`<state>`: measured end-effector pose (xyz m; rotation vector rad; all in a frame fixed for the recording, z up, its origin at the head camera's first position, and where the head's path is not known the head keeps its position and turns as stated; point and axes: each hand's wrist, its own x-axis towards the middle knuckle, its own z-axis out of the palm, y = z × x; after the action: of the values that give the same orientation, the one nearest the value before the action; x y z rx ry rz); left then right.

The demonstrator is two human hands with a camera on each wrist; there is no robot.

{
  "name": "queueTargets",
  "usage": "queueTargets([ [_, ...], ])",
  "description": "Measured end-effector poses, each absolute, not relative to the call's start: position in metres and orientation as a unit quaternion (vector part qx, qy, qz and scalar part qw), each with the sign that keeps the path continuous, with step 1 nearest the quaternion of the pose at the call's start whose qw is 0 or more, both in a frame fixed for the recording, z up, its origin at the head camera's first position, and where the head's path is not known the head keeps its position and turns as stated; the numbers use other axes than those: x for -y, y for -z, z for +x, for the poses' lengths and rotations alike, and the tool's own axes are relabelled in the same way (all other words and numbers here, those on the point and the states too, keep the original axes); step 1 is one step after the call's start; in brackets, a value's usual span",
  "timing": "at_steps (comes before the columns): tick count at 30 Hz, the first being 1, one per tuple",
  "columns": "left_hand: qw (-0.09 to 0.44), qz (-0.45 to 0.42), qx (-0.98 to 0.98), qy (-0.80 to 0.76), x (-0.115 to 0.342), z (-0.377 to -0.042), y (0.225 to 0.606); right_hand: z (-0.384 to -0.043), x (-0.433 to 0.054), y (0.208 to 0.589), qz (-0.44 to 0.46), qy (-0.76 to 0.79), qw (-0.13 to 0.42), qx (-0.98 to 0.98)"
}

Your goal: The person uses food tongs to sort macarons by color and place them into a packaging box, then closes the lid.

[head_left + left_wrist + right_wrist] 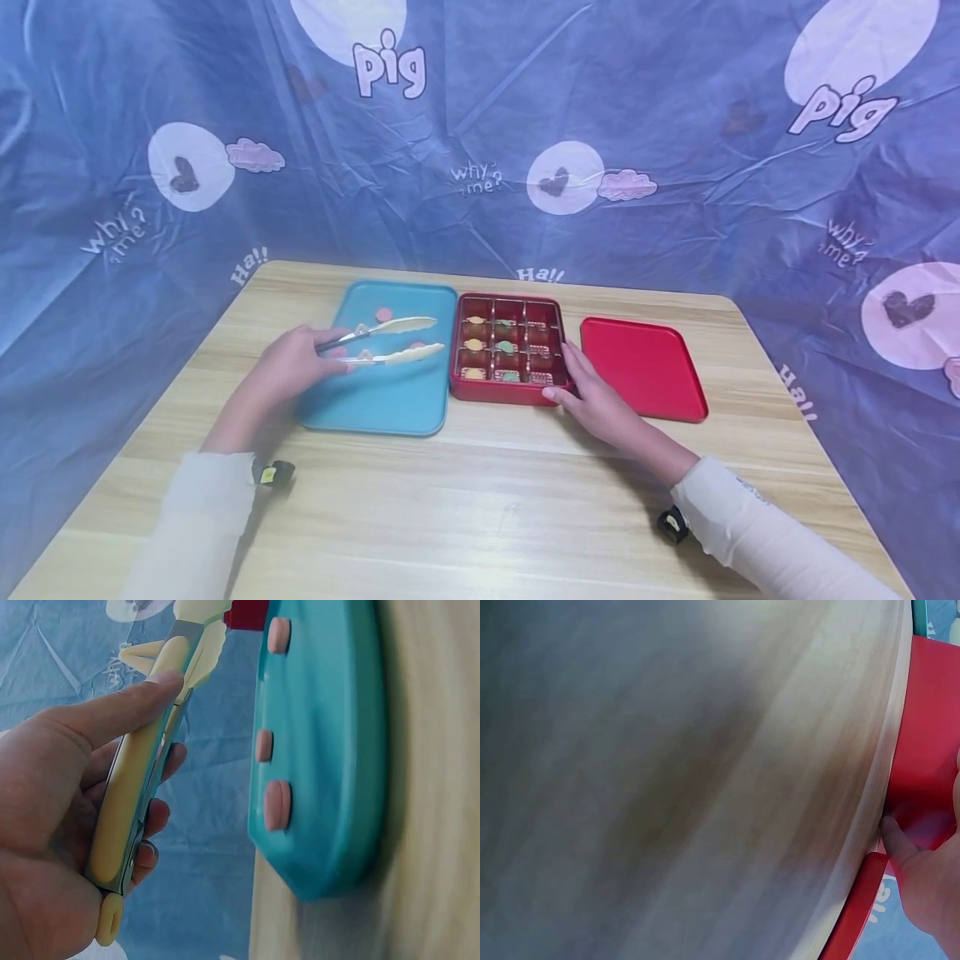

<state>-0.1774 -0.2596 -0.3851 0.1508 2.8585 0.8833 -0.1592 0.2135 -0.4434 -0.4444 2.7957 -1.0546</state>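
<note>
Probably mid-fill on the red box: left hand grips spread tongs over the blue tray with the pink pieces, right hand fingers braced against the box; next likely needs tongs squeezed on one.

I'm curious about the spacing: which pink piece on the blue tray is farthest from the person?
The pink piece nearest the far edge of the tray; the other two lie clearly closer.

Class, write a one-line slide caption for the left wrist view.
A left hand grips yellow-handled tongs above a teal tray bearing three pink pieces.
</note>
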Motion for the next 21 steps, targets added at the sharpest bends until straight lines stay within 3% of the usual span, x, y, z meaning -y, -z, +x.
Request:
queueTargets([
  [21,0.078,0.054,-0.960,-0.265,0.279,-0.156,0.396,-0.157,-0.214,0.443,-0.137,0.339,0.061,-0.929],
])
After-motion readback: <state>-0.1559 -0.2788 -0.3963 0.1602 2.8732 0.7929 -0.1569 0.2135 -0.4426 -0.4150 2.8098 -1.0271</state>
